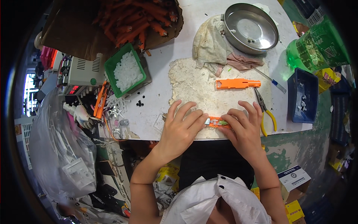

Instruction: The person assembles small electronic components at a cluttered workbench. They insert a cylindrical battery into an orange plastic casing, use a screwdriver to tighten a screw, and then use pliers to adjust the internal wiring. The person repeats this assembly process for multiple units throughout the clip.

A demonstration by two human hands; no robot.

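Note:
Near the front edge of the table, an orange plastic housing (pixel 215 120) lies between my hands, with pale and green small parts showing inside it. My left hand (pixel 182 128) pinches its left end, thumb and forefinger together, other fingers raised. At the right end, my right hand (pixel 244 128) grips the housing with thumb and fingertips, partly covering the green part. Farther back sits another orange plastic housing (pixel 238 84). Pliers with yellow handles (pixel 265 114) lie right of my right hand, their jaws touching that housing.
A green bin of white plastic parts (pixel 143 76) and an orange-filled carton (pixel 74 35) stand left. Behind are a rag (pixel 207 43) and a round metal pan (pixel 242 24). To the right are a screwdriver (pixel 278 85), a blue bin (pixel 302 115) and a green bottle (pixel 317 46).

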